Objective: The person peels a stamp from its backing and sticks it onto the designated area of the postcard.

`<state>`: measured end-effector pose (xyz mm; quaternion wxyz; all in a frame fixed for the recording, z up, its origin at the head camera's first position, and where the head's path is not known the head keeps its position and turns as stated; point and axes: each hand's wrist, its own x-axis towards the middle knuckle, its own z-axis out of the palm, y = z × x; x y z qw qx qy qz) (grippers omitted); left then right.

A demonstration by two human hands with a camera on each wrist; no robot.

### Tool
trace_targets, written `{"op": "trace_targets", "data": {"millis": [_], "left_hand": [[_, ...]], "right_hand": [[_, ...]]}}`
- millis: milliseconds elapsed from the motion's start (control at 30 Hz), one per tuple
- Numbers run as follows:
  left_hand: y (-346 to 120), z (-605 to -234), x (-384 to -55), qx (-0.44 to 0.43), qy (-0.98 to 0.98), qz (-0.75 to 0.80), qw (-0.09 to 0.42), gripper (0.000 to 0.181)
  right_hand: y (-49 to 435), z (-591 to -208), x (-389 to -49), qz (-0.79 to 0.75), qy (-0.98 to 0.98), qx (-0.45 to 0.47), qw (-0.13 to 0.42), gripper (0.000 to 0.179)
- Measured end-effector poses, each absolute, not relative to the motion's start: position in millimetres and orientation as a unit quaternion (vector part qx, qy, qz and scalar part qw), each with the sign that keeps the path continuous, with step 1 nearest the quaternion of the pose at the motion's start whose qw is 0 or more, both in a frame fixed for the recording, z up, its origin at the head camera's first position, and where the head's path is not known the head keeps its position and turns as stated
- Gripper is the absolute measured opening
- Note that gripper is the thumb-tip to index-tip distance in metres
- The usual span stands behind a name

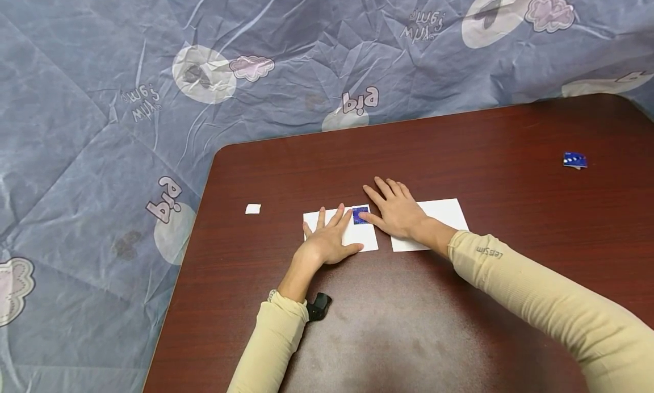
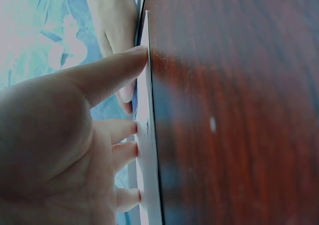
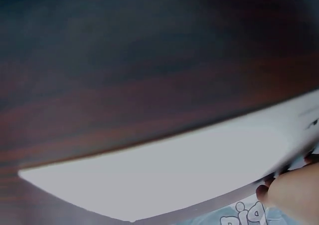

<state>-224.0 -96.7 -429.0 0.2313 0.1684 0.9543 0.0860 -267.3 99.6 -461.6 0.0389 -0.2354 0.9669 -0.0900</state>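
Observation:
A white envelope (image 1: 367, 237) lies flat on the table, with a small blue stamp (image 1: 359, 210) at its far right corner. My left hand (image 1: 328, 242) rests on this envelope with the fingers spread. In the left wrist view its thumb (image 2: 117, 68) reaches the envelope's near edge. My right hand (image 1: 398, 212) lies to the right, its thumb stretched over the stamp and its other fingers extended over the tabletop. Under the right wrist is a second white envelope (image 1: 443, 212), partly covered, whose plain surface fills much of the right wrist view.
On the dark red wooden table (image 1: 485, 154), a small white paper square (image 1: 252, 209) lies at the left. Some blue printed pieces (image 1: 574, 159) sit at the far right. Behind the table's far edge hangs a wrinkled blue patterned cloth (image 1: 286, 29).

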Motion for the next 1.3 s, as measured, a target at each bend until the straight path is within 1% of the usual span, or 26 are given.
{"op": "trace_targets", "data": {"millis": [133, 267, 567, 700, 767, 833, 933, 1033, 1133, 1233, 1300], "left_hand": [[-88, -427, -225, 0.176, 0.953, 0.086, 0.23, 0.08], [-82, -426, -225, 0.182, 0.951, 0.098, 0.228, 0.081], [-90, -425, -224, 0.181, 0.949, 0.13, 0.223, 0.077], [-95, -422, -223, 0.177, 0.948, 0.15, 0.219, 0.077], [-98, -420, -222, 0.173, 0.948, 0.16, 0.214, 0.076], [-102, -419, -222, 0.168, 0.948, 0.168, 0.213, 0.076], [-107, -419, -221, 0.164, 0.948, 0.176, 0.21, 0.076], [-111, -419, -220, 0.163, 0.947, 0.18, 0.209, 0.075], [-112, -419, -218, 0.164, 0.947, 0.182, 0.209, 0.075], [-110, -420, -217, 0.168, 0.946, 0.181, 0.211, 0.075], [-108, -420, -216, 0.171, 0.945, 0.183, 0.211, 0.075]], "right_hand": [[112, -458, -266, -0.095, 0.967, -0.234, 0.035, 0.065], [120, -456, -265, -0.101, 0.967, -0.232, 0.031, 0.058], [122, -452, -264, -0.135, 0.962, -0.234, 0.031, 0.057], [135, -445, -266, -0.167, 0.96, -0.224, 0.004, 0.055], [146, -441, -270, -0.193, 0.959, -0.206, -0.03, 0.051], [161, -435, -274, -0.223, 0.957, -0.172, -0.07, 0.045], [191, -427, -279, -0.26, 0.952, -0.09, -0.13, 0.033], [229, -420, -282, -0.276, 0.947, 0.007, -0.164, 0.028], [272, -415, -280, -0.277, 0.94, 0.116, -0.161, 0.03], [315, -414, -273, -0.282, 0.925, 0.219, -0.131, 0.036], [340, -415, -267, -0.282, 0.913, 0.273, -0.107, 0.04]]}}
